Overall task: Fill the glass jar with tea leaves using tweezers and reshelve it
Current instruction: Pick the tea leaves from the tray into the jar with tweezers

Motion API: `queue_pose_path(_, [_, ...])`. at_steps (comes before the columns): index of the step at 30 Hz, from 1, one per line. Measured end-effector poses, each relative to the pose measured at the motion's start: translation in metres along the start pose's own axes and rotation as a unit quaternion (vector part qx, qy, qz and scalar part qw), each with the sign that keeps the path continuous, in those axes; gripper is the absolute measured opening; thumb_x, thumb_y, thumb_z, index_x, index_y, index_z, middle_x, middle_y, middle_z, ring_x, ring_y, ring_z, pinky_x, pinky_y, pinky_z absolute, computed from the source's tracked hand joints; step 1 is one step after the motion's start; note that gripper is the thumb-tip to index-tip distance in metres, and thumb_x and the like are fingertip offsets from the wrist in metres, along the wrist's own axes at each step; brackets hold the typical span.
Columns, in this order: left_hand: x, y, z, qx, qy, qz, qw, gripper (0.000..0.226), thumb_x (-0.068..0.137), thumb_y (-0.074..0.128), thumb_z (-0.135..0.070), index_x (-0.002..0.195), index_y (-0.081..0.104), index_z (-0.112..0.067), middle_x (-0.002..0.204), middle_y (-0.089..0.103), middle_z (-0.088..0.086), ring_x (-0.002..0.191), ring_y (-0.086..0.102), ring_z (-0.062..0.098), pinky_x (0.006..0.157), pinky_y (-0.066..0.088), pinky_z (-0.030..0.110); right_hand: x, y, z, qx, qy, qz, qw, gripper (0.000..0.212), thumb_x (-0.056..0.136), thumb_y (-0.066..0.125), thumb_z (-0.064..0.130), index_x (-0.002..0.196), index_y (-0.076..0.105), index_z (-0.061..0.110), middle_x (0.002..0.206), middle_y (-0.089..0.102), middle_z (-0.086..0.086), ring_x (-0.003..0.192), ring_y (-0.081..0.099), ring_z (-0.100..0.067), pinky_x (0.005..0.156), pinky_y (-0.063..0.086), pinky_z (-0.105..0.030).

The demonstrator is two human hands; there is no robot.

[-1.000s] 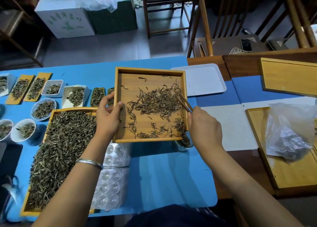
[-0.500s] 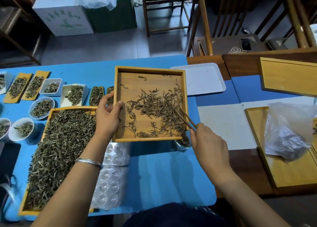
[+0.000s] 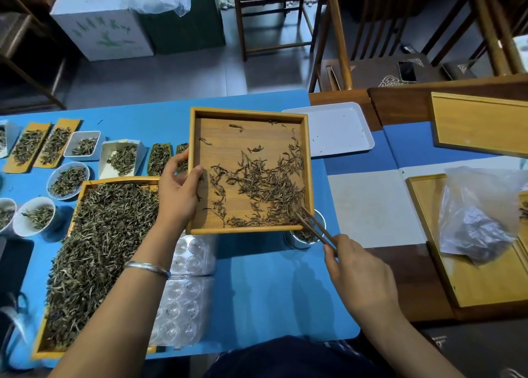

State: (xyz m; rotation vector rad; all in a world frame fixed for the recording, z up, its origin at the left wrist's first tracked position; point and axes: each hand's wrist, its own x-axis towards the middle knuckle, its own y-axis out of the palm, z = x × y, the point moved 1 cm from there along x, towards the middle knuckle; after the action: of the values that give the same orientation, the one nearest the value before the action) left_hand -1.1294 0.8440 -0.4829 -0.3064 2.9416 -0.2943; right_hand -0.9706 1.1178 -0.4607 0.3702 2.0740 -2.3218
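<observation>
My left hand grips the left rim of a square wooden tray and holds it tilted above the blue table. Dark tea leaves lie scattered on the tray, thickest toward its lower right corner. My right hand holds bamboo tweezers whose tips touch the leaves at that corner. Under the corner stands the glass jar, mostly hidden by the tray, with some leaves inside.
A large wooden tray of green-grey tea leaves lies at the left. Small dishes and scoops of leaves line the far left. Clear plastic blister trays sit near me. A white tray and a plastic bag are to the right.
My right hand has drawn back toward me and to the right, dragging the tweezers down to the tray's lower right corner. Leaves have gathered toward that corner. The left hand keeps its grip.
</observation>
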Motion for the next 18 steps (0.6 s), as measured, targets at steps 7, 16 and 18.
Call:
queue_pose_path(7, [0.001, 0.000, -0.002, -0.016, -0.004, 0.003, 1.000, 0.032, 0.096, 0.060, -0.018, 0.109, 0.053, -0.046, 0.077, 0.076, -0.007, 0.070, 0.073, 0.012, 0.056, 0.057, 0.022, -0.011, -0.003, -0.007, 0.037, 0.018, 0.004, 0.999, 0.030, 0.097, 0.033, 0.046, 0.106, 0.052, 0.025, 0.086, 0.067, 0.004, 0.073, 0.066, -0.020, 0.054, 0.043, -0.031])
queue_pose_path(16, [0.002, -0.001, 0.000, -0.005, -0.008, 0.003, 1.000, 0.032, 0.096, 0.061, -0.020, 0.108, 0.053, -0.049, 0.081, 0.076, -0.005, 0.071, 0.073, 0.016, 0.061, 0.061, 0.031, 0.003, -0.020, 0.028, 0.093, -0.118, -0.103, 0.983, 0.015, 0.082, 0.071, 0.027, 0.084, 0.065, 0.014, 0.064, 0.065, -0.001, 0.046, 0.059, -0.027, 0.035, 0.041, -0.032])
queue_pose_path(18, [0.001, 0.000, -0.001, -0.007, -0.006, 0.004, 1.000, 0.032, 0.096, 0.060, -0.020, 0.107, 0.053, -0.049, 0.081, 0.077, -0.006, 0.071, 0.074, 0.016, 0.059, 0.061, 0.029, 0.009, -0.020, 0.043, 0.080, -0.159, -0.113, 0.978, 0.017, 0.082, 0.070, 0.029, 0.081, 0.062, 0.015, 0.063, 0.061, 0.001, 0.045, 0.058, -0.025, 0.034, 0.035, -0.027])
